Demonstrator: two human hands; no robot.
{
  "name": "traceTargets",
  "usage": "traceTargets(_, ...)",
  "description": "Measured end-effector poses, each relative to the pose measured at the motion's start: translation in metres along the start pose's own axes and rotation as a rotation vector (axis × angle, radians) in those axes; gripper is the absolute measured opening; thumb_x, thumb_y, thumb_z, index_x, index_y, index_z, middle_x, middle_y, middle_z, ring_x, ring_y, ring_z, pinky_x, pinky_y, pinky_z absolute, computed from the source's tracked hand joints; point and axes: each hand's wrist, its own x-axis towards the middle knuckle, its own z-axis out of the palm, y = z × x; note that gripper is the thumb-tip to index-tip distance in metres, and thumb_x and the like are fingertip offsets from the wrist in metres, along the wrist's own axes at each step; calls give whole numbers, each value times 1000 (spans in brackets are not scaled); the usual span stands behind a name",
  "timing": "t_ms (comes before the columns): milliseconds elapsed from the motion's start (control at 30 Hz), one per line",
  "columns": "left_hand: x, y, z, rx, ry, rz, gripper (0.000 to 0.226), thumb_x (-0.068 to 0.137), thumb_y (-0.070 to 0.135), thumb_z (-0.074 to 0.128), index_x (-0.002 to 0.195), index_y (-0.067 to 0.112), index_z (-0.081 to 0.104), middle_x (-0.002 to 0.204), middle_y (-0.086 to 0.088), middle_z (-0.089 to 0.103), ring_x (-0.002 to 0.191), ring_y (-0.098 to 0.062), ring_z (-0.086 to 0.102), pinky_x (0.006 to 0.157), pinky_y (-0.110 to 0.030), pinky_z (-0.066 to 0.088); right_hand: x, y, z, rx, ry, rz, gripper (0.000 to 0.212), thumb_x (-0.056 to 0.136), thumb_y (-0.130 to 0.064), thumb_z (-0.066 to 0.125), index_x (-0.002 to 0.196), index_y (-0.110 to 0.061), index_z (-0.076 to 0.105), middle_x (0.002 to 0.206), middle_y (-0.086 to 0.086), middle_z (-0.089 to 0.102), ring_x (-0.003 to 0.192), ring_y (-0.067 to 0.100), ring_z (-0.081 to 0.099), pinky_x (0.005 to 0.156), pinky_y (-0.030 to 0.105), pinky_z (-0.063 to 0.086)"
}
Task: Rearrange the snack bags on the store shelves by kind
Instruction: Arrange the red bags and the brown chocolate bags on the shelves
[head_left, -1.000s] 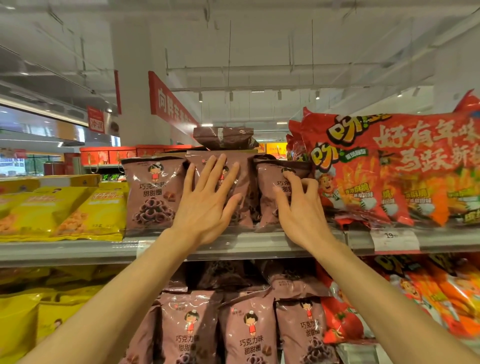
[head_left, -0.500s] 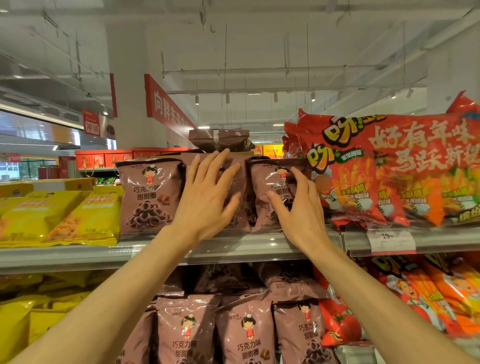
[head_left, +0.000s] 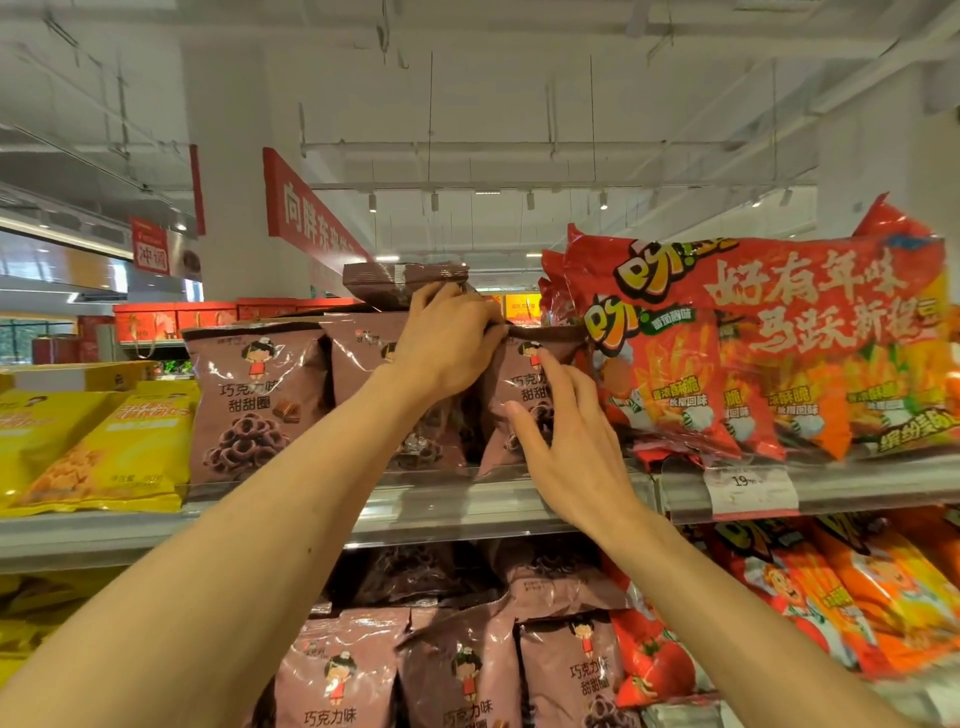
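Brown chocolate-ring snack bags stand in a row on the upper shelf (head_left: 467, 512). My left hand (head_left: 447, 343) has its fingers curled over the top edge of the right brown bag (head_left: 524, 384), beside the middle brown bag (head_left: 363, 358). My right hand (head_left: 571, 436) rests with straight fingers against the front of that right bag. Another brown bag (head_left: 395, 280) lies flat on top of the row, just above my left hand. The left brown bag (head_left: 249, 400) stands free.
Yellow snack bags (head_left: 98, 447) lie at the left of the upper shelf, large red-orange bags (head_left: 769, 353) at the right. Below, more brown bags (head_left: 457, 670) and red-orange bags (head_left: 857, 587) fill the lower shelf. A price tag (head_left: 748, 488) hangs on the shelf edge.
My left hand rose from lying flat on the middle bag and now curls over the top of the right bag. My right hand stayed on that bag's front, slightly lower.
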Motion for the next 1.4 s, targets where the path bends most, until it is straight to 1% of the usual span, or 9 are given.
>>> traceTargets(133, 1, -2, 3, -117, 96, -70, 30, 109, 31, 48, 114, 19, 75, 112, -2, 75, 112, -28, 58, 111, -44, 29, 0, -1, -3, -13, -34, 40, 78, 100, -60, 39, 161, -34, -3, 167, 2, 13, 147, 28, 35, 110, 45, 40)
traceTargets(367, 1, 2, 9, -100, 165, -148, 32, 110, 29, 46, 106, 16, 75, 104, -4, 75, 102, -28, 63, 103, -45, 38, -7, -3, -8, -79, 14, 44, 88, 97, -61, 45, 163, -24, -1, 164, 7, 18, 148, 25, 30, 112, 38, 37)
traceTargets(500, 3, -4, 10, -126, 175, -99, 30, 108, 31, 50, 109, 14, 75, 105, -6, 75, 102, -30, 64, 95, -46, 47, -6, -4, -11, -156, -3, 59, 86, 98, -63, 41, 162, -23, -1, 162, 10, 20, 143, 29, 35, 106, 40, 43)
traceTargets(633, -15, -16, 1, -101, 268, 33, 30, 105, 30, 52, 125, 14, 68, 122, -8, 67, 113, -28, 58, 97, -47, 47, -6, -5, -13, -229, -21, 66, 80, 101, -61, 38, 162, -20, 4, 160, 12, 23, 137, 32, 41, 97, 40, 48)
traceTargets(767, -71, -35, -3, -16, 384, 54, 35, 103, 28, 53, 132, 12, 65, 137, -12, 58, 128, -31, 52, 107, -47, 41, -8, -9, -13, -314, 18, 2, 72, 102, -55, 39, 159, -17, 18, 160, 15, 23, 139, 35, 38, 100, 43, 47)
traceTargets(867, -107, -49, 5, 17, 355, 14, 44, 106, 32, 49, 144, 11, 57, 154, -14, 48, 142, -34, 44, 117, -52, 34, 1, -7, -9, -386, 65, -141, 65, 103, -49, 42, 156, -13, 31, 161, 20, 24, 145, 39, 33, 113, 50, 40)
traceTargets(967, -115, -54, 17, 54, 220, -20, 57, 110, 42, 31, 162, 18, 33, 171, -10, 22, 160, -26, 16, 129, -52, 14, 18, -8, 1, -352, -35, -167, 66, 105, -50, 38, 160, -17, 22, 170, 15, 6, 156, 33, 7, 126, 52, 17)
traceTargets(1100, -107, -53, 25, 134, 154, -42, 64, 109, 50, 16, 166, 22, 9, 175, -5, -4, 161, -20, -9, 130, -45, -4, 20, -6, 11, -379, -66, -130, 67, 106, -52, 26, 163, -21, 9, 170, 9, -9, 157, 24, -11, 127, 50, 0)
traceTargets(1400, -107, -50, 32, 142, 178, -78, 64, 109, 48, 21, 166, 21, 13, 175, -7, 3, 162, -22, -3, 131, -46, -3, 17, -3, 24, -408, 31, -116, 71, 101, -56, 17, 162, -19, 17, 171, 11, 0, 158, 27, -4, 127, 52, 3)
